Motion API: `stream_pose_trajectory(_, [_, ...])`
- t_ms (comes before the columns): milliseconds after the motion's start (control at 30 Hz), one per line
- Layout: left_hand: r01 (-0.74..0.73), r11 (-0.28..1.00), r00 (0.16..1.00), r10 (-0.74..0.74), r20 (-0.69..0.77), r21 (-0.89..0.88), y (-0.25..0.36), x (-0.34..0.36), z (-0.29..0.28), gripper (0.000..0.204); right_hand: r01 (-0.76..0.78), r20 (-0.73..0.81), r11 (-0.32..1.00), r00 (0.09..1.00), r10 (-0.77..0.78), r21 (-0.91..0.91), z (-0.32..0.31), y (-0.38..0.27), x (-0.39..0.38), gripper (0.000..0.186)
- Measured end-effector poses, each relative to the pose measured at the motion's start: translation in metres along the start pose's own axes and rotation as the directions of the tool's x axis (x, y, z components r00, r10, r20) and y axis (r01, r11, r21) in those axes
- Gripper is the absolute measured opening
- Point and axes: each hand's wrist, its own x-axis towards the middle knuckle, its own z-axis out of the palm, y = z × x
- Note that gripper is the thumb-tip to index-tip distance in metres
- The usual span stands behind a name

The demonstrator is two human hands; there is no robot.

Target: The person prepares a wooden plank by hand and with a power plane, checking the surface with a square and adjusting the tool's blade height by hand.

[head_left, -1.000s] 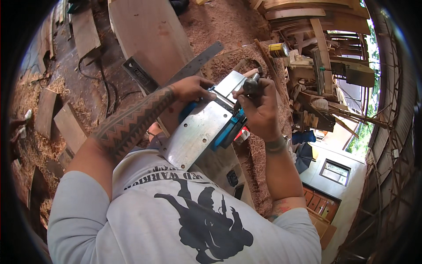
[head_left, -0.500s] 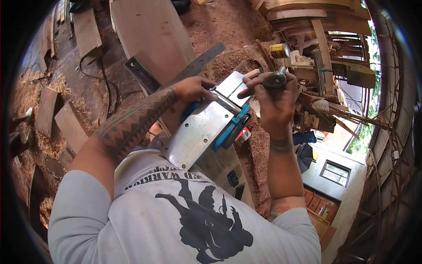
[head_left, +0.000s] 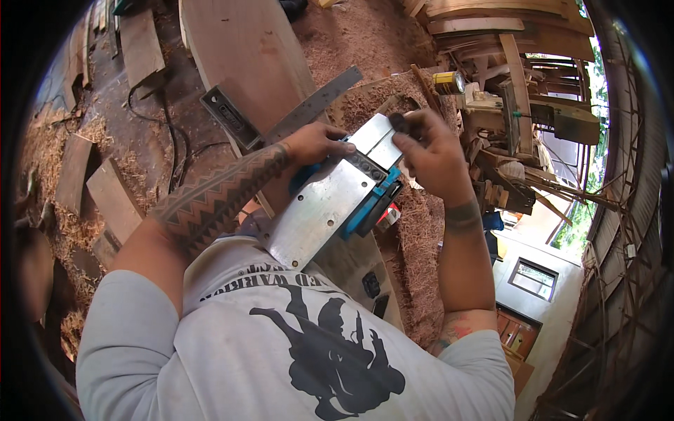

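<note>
I've left hand [head_left: 316, 144] pinching the planer [head_left: 319, 203] near twelve o'clock; right hand [head_left: 437, 153] curled at two, can't tell its hold!

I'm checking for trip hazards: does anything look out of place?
Wood shavings lie strewn left and right, and a dark cable curves loosely across the floor at left; it could snag a foot.

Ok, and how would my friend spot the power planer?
Find the big pale T-shirt at the bottom, then look up to the left hand. It touches the upside-down electric planer, whose flat silver sole faces up. Bright blue sides set it apart from the dull grey metal strip nearby.
</note>
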Motion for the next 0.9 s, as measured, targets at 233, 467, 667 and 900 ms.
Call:
stream_pose_trajectory(233, [-0.044,0.999,0.999,0.045,-0.029,0.02,-0.004,0.001,0.006,0.054,0.15,0.238,0.9,0.97,-0.053,-0.409,0.003,0.003,-0.007,0.023])
stream_pose_trajectory(467, [-0.052,0.996,0.997,0.056,-0.05,0.074,0.0,-0.001,0.005,0.053,0.116,0.286,0.829,0.957,0.055,-0.548,0.011,-0.008,-0.01,0.029])
stream_pose_trajectory(667, [-0.054,0.997,0.998,0.055,-0.033,0.055,-0.001,0.001,0.006,0.053,0.134,0.23,0.789,0.973,0.009,-0.599,0.022,-0.005,-0.012,0.032])
stream_pose_trajectory(900, [-0.026,0.998,0.999,0.028,-0.022,0.055,0.004,-0.001,0.005,0.052,0.285,0.344,0.753,0.935,-0.084,-0.593,0.014,0.009,0.0,0.03])
